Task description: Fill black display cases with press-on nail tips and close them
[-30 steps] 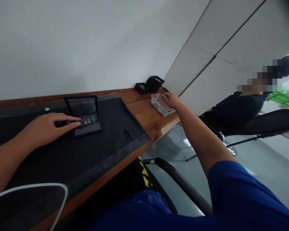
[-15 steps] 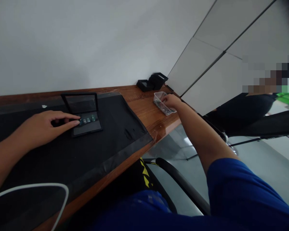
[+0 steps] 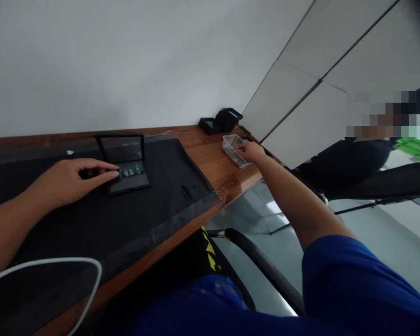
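Note:
A small black display case (image 3: 131,185) lies with its clear-windowed lid (image 3: 122,148) raised on the black mat. Inside is a row of small green and whitish pieces (image 3: 131,171), like stones or beads. At the row's left end, the thumb and index finger of my left hand (image 3: 68,182) are pinched together, touching a dark bluish piece; whether they grip it cannot be told. My right hand (image 3: 251,152) reaches over the rim of a clear plastic tub (image 3: 231,140) holding small loose pieces. Its fingers are bent together, and what they hold is hidden.
Black boxes (image 3: 227,119) stand by the wall behind the tub. A black mat (image 3: 168,186) covers much of the wooden table (image 3: 205,156). A white cable (image 3: 56,260) loops at lower left. To the right are a chair armrest (image 3: 262,261) and a seated person (image 3: 350,158).
The view has shifted slightly. My right hand has risen a little in the tub, with its fingers drawn closer together. My left hand stays at the case.

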The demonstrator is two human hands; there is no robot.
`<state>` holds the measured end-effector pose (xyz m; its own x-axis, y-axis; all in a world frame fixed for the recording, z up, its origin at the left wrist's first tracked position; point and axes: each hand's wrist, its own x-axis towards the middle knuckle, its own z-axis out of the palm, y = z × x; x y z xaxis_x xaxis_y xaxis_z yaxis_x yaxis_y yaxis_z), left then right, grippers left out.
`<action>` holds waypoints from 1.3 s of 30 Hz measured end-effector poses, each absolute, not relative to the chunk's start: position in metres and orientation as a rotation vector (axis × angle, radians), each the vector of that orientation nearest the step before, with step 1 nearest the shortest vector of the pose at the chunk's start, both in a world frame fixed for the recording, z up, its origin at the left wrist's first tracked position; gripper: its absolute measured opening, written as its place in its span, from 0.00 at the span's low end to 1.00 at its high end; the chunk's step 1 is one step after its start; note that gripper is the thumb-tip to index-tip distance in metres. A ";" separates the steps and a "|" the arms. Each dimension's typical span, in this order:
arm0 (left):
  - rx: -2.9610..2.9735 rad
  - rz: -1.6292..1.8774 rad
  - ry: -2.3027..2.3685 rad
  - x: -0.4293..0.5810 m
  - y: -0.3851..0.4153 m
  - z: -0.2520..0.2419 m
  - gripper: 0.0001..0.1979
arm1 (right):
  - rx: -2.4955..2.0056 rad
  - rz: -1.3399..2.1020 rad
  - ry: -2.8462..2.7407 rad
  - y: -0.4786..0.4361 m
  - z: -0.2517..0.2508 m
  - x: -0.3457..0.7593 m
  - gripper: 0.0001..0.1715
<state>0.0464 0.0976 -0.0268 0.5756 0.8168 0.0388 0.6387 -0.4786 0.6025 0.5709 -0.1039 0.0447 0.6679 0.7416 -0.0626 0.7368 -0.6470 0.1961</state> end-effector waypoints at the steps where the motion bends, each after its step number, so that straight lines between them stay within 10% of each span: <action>1: 2.244 0.447 1.178 0.047 0.098 -0.027 0.32 | 2.680 0.058 1.198 -0.105 0.044 0.571 0.21; 18: 2.358 0.813 0.728 0.047 0.122 -0.047 0.16 | 2.695 0.017 1.259 -0.112 0.041 0.585 0.21; 39: 2.485 0.901 0.775 0.056 0.074 -0.022 0.25 | 2.651 0.425 2.213 -0.094 0.071 0.470 0.09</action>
<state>0.0564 0.0740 -0.0220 0.6414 0.6124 0.4622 0.3653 -0.7735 0.5178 0.4697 -0.0945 0.0712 0.1845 0.9015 0.3915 0.9824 -0.1570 -0.1013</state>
